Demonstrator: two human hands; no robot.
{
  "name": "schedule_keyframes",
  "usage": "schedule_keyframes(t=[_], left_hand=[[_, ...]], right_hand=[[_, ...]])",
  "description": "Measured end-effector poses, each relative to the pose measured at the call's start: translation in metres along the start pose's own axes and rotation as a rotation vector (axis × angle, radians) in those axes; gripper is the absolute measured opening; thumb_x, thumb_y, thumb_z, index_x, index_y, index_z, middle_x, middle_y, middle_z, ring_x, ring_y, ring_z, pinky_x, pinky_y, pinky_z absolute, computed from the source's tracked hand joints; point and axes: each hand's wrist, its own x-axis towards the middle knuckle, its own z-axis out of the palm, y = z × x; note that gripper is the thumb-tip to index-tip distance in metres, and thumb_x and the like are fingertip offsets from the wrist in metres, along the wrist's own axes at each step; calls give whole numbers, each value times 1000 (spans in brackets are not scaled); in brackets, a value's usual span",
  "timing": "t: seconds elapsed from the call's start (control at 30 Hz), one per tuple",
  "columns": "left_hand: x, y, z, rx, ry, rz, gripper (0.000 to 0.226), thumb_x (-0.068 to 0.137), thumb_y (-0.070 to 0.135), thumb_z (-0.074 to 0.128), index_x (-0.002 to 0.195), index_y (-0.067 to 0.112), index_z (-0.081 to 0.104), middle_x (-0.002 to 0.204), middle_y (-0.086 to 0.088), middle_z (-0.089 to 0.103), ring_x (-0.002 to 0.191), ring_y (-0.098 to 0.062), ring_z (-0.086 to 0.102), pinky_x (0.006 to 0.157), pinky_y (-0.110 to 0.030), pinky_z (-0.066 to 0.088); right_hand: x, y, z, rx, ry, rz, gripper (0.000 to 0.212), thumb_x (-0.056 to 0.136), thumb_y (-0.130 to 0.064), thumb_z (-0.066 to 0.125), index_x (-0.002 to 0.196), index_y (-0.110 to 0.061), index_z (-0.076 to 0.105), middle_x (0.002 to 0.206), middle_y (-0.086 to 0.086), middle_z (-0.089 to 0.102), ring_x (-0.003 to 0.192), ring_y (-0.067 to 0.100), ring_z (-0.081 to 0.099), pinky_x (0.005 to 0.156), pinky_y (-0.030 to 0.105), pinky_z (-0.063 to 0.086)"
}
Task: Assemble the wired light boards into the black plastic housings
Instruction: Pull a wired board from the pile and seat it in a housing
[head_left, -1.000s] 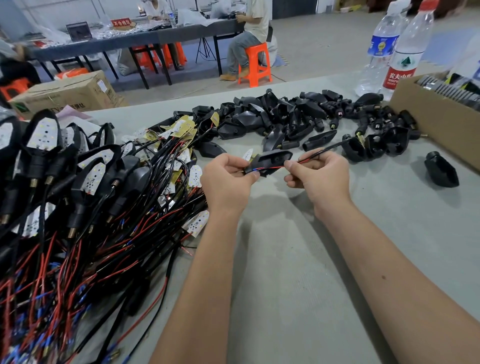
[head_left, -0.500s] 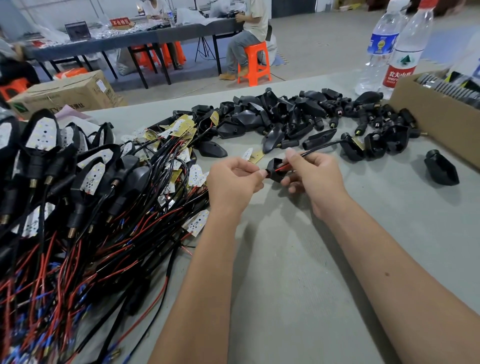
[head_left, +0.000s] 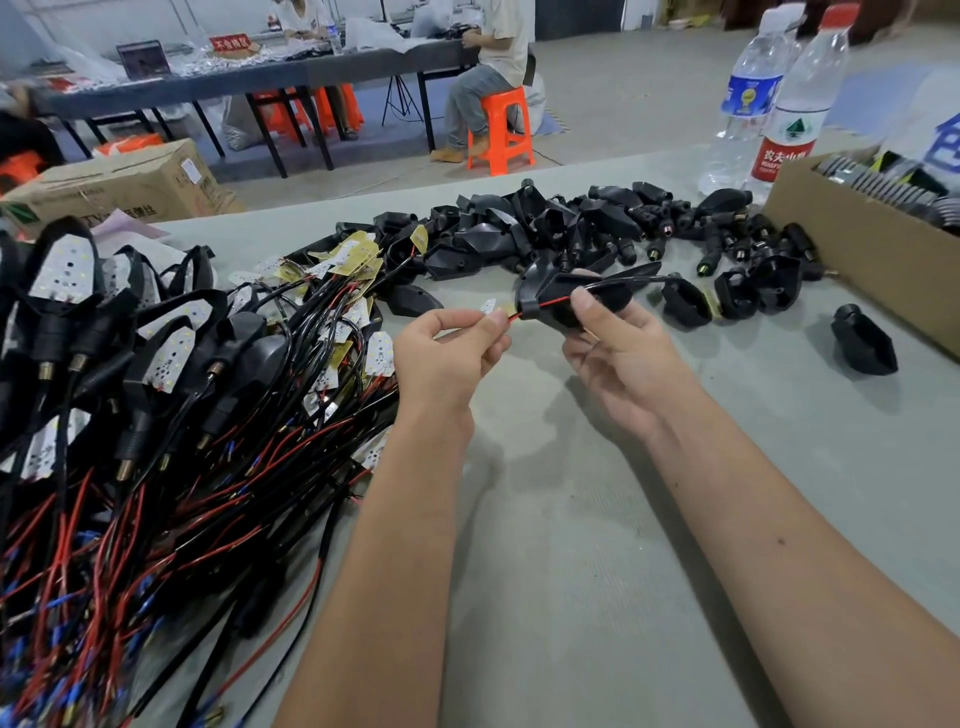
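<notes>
Black housing (head_left: 571, 304) gripped in curled right hand (head_left: 618, 353); left hand (head_left: 447, 353) pinching light board (head_left: 491, 307) just left of housing. Best: draw wires (head_left: 540, 303) through steadily, board kept level.

i see the wired assemblies (head_left: 156, 415) heaped left on the table (head_left: 571, 571), loose housings (head_left: 545, 234) piled behind my hands, a carton (head_left: 852, 260) at right.

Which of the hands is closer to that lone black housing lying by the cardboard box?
Right. The right hand is just left of the lone housing; the left hand is farther left, beyond it.
</notes>
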Motion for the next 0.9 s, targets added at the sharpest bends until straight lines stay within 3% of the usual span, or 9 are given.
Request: schedule_keyframes(t=[0.17, 0.3, 0.47, 0.6, 0.67, 0.73, 0.9], left_hand=[[-1, 0, 4, 74, -24, -4, 22, 86, 1, 79, 102, -4, 65, 73, -9, 74, 60, -13, 69, 60, -16, 53], [2, 8, -10, 218, -74, -41, 20, 87, 0, 78, 103, -4, 66, 70, -6, 75, 57, -10, 66, 57, -17, 54], [1, 22, -22, 331, -242, -97, 9, 87, -1, 76, 92, 2, 69, 72, -6, 74, 56, -9, 64, 56, -15, 53], [1, 34, -40, 372, -407, -170, 7, 89, 1, 74, 91, 8, 73, 75, -3, 73, 58, -8, 64, 56, -15, 52], [1, 42, -53, 384, -488, -180, 8, 84, 6, 76, 90, 12, 77, 75, -2, 72, 59, -7, 63, 55, -14, 51], [3, 47, -63, 502, -495, -153, 10, 85, 5, 75, 88, 15, 78, 72, 0, 70, 58, -7, 61, 54, -14, 50], [4, 55, -83, 842, -471, -164, 13, 92, -7, 67, 96, 3, 75, 67, -3, 68, 57, -11, 60, 53, -17, 50]], right_hand=[[-5, 0, 0, -139, -185, 72, 21, 86, -16, 74, 106, -12, 72, 112, 14, 74, 72, 13, 57, 50, 17, 37], [1, 1, 1, 3, 51, 130, 19, 94, -21, 69, 96, -3, 64, 85, 14, 71, 61, 15, 55, 45, 18, 40], [5, 2, 1, 98, 142, 190, 31, 100, -28, 62, 100, 3, 61, 89, 17, 67, 58, 14, 50, 45, 20, 40], [9, -6, -3, 302, 254, 161, 35, 106, -32, 53, 100, 2, 59, 77, 12, 67, 57, 12, 43, 42, 19, 34], [11, -14, -12, 371, 289, 143, 35, 107, -33, 50, 112, 1, 58, 80, 12, 67, 58, 12, 41, 45, 20, 32], [11, -16, -15, 338, 265, 137, 35, 107, -35, 48, 118, -3, 56, 85, 10, 66, 58, 13, 40, 49, 22, 30], [6, -12, -9, 143, 234, 134, 39, 106, -43, 49, 101, -5, 61, 82, 7, 66, 57, 12, 38, 51, 22, 29]])
